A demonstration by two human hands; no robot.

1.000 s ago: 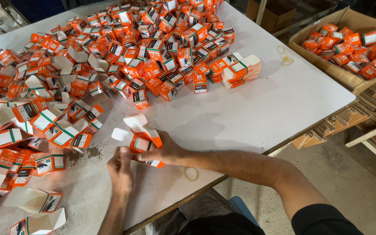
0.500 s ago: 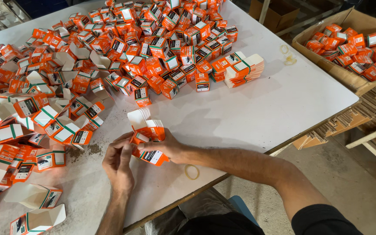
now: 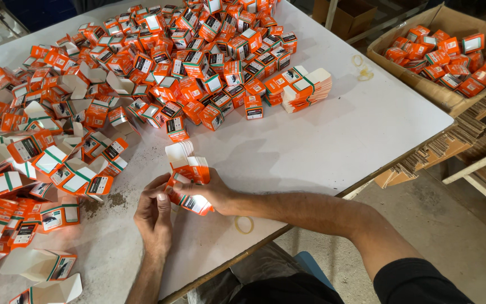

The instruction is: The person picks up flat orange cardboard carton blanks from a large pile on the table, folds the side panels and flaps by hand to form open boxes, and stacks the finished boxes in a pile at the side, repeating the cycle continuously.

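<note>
A white table point(image 3: 333, 141) carries a wide heap of small orange and white cartons point(image 3: 158, 62) spread beyond and to the left of the hands, with a banded bundle of flat cartons point(image 3: 307, 89) farther off to the right. Close together at the near edge, the right hand point(image 3: 212, 190) grips a stack of flattened cartons point(image 3: 189, 171) standing on end, while the left hand point(image 3: 154, 211) presses its fingers against the stack's lower end. A rubber band point(image 3: 244, 224) lies just right of the right wrist, and a cardboard box point(image 3: 448, 95) of filled cartons sits far off to the right.
</note>
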